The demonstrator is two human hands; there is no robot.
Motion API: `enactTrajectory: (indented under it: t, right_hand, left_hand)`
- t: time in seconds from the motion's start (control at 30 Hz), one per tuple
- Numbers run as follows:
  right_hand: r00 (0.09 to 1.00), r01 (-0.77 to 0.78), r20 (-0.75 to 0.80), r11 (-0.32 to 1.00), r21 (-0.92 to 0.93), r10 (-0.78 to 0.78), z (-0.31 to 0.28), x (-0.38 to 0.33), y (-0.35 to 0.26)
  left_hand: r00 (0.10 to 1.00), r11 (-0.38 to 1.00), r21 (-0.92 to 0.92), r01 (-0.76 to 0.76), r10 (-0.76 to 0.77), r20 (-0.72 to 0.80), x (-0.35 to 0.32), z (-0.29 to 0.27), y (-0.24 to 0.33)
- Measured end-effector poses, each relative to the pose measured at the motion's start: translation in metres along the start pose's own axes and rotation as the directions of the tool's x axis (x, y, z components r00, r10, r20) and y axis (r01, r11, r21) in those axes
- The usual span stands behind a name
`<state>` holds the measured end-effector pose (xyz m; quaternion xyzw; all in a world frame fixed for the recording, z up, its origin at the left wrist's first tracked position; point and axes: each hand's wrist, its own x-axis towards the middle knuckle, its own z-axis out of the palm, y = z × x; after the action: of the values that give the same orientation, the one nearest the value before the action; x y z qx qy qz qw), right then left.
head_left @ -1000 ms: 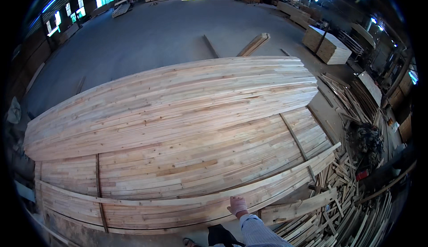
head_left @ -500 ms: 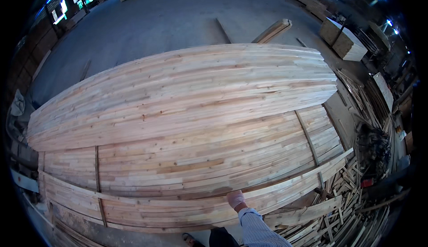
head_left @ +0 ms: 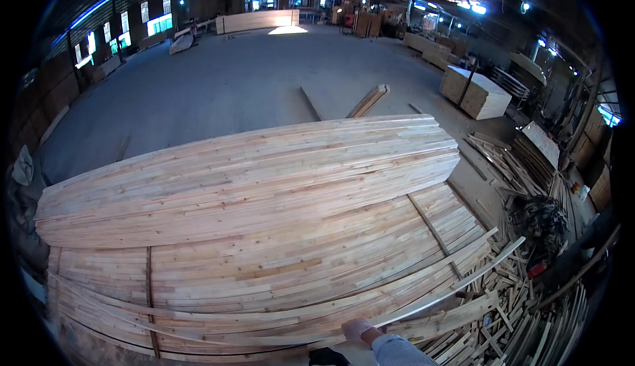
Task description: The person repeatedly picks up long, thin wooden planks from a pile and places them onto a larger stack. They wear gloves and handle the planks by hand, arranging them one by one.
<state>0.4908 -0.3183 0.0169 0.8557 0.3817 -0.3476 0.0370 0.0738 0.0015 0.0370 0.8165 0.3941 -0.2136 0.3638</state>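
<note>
My right hand (head_left: 358,330), in what looks like a pale glove, is closed round the edge of a long, thin wooden board (head_left: 450,289) at the near side. The board bows along its length, and its right end sticks out past the stack. Beneath and behind it lies a wide layer of planks (head_left: 278,272) with dark crosswise strips (head_left: 149,286) on it. A taller stack of pale, knotty planks (head_left: 251,174) stands just beyond. A striped sleeve covers my right forearm. My left hand is out of view.
Wood offcuts (head_left: 489,326) lie heaped at the lower right, beside a dark bundle (head_left: 539,217). A strapped block of boards (head_left: 475,93) stands at the far right. Short beams (head_left: 368,101) lie on the grey floor (head_left: 218,75) behind the stack. My dark shoe or trouser leg (head_left: 327,357) shows below.
My view has tilted up, showing more of the hall. The held board has come away from the near edge of the layer toward me, its right end now apart.
</note>
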Motion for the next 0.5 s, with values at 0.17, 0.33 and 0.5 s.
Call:
enactTrajectory:
  t: [0.17, 0.33, 0.5]
  right_hand:
    - [0.996, 0.079, -0.038, 0.994, 0.071, -0.077, 0.021, -0.091, -0.03]
    - [0.999, 0.003, -0.042, 0.992, 0.126, 0.002, 0.011, -0.182, -0.09]
    - [0.996, -0.067, 0.06, 0.992, 0.106, 0.061, 0.008, -0.233, -0.129]
  left_hand:
    - [0.975, 0.976, 0.038, -0.216, 0.218, -0.037, 0.004, -0.006, -0.028]
    - [0.843, 0.788, 0.361, -0.499, 0.539, -0.009, 0.008, -0.024, -0.033]
    - [0.868, 0.38, -0.809, -0.449, 0.4, -0.294, 0.085, 0.043, -0.111]
